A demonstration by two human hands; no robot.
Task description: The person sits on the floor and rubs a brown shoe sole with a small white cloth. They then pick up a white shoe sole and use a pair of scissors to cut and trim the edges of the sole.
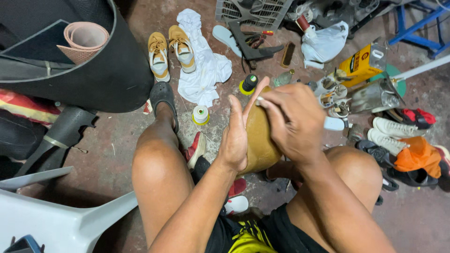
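Roughly, per item:
Left hand [236, 136]: fingers straight, palm pressed flat against the side of the tan shoe [259, 140], bracing it above the lap.
Right hand [291, 119]: fingers curled over the shoe's top edge, pinching something small and pale at the tips; cannot tell what.
Shoe: clamped between both hands, sole side towards the camera, held steady for fingertip work.
Thread spools [201, 115]: on the floor just beyond the left fingertips, within reach.
Tan sneakers [171, 50]: well beyond the fingers, beside a white cloth [204, 70].
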